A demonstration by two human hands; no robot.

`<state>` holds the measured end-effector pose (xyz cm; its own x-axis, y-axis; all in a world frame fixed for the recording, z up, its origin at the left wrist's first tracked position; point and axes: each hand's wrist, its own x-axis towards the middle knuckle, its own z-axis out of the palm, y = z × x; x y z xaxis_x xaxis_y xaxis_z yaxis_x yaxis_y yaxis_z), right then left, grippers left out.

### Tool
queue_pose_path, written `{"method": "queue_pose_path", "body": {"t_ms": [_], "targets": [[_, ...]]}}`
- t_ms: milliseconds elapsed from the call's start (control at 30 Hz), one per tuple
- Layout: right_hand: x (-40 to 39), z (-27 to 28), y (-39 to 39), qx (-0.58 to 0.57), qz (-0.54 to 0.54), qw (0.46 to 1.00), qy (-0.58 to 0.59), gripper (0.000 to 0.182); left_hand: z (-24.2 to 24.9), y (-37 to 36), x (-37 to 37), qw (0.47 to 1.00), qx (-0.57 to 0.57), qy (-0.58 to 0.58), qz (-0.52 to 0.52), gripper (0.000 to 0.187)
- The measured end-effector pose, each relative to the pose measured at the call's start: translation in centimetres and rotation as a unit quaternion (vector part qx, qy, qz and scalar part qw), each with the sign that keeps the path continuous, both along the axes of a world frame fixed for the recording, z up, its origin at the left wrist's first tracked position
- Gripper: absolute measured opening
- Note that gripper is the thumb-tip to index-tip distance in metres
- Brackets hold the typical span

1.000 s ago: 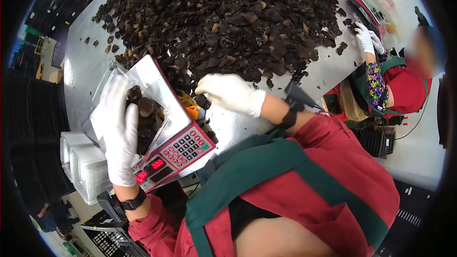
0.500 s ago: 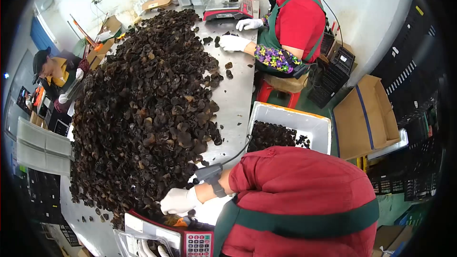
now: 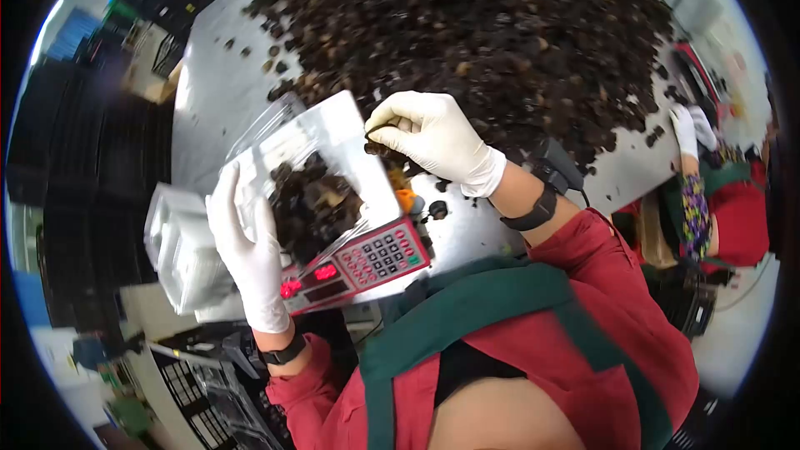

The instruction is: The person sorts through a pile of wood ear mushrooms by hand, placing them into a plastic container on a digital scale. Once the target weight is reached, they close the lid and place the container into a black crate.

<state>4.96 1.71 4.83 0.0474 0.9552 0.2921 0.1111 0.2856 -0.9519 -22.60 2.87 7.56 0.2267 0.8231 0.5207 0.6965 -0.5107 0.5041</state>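
A clear plastic box (image 3: 287, 143) sits on a red weighing scale (image 3: 375, 260) with a keypad and lit red digits. Dark, crinkled pieces of dried black fungus (image 3: 317, 200) lie inside it. My white-gloved left hand (image 3: 248, 250) is at the box's left side, its fingers stretched out and apart. Beside the box's right rim, my gloved right hand (image 3: 437, 137) pinches a small dark piece of fungus (image 3: 375, 148) between thumb and fingers. A broad heap of the same fungus (image 3: 492, 33) covers the metal table beyond both hands.
Stacked clear plastic boxes (image 3: 187, 258) stand left of the scale. An orange object (image 3: 406, 200) lies at the scale's right edge. A co-worker's gloved hands (image 3: 690, 129) are at the far right, near another scale (image 3: 698, 75). Black crates (image 3: 87, 175) rise at the left.
The view has swung round toward the scale. My right hand has moved from the heap's edge to beside the box, now with a fungus piece. My left hand now shows fully.
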Motion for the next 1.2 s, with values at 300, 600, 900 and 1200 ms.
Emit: {"method": "queue_pose_path", "body": {"t_ms": [300, 600, 900, 1200], "targets": [[-7.7, -1.2, 2.1, 0.149, 0.110, 0.948, -0.258, 0.015, -0.4, -0.7, -6.2, 0.991, -0.036, -0.053, 0.119, 0.039], [-2.0, -0.6, 1.5, 0.025, -0.007, 0.990, -0.141, 0.013, -1.2, -0.1, -5.0, 0.992, 0.010, -0.072, 0.106, 0.032], [-2.3, -2.7, 0.1, -0.008, 0.037, 0.997, -0.067, 0.013, -1.4, -3.0, 2.2, 0.982, 0.008, 0.176, 0.071, 0.016], [-2.1, -2.8, -0.7, -0.020, 0.043, 0.996, -0.071, 0.013, -1.7, -3.1, 1.3, 0.994, 0.015, 0.081, 0.073, 0.015]]}}
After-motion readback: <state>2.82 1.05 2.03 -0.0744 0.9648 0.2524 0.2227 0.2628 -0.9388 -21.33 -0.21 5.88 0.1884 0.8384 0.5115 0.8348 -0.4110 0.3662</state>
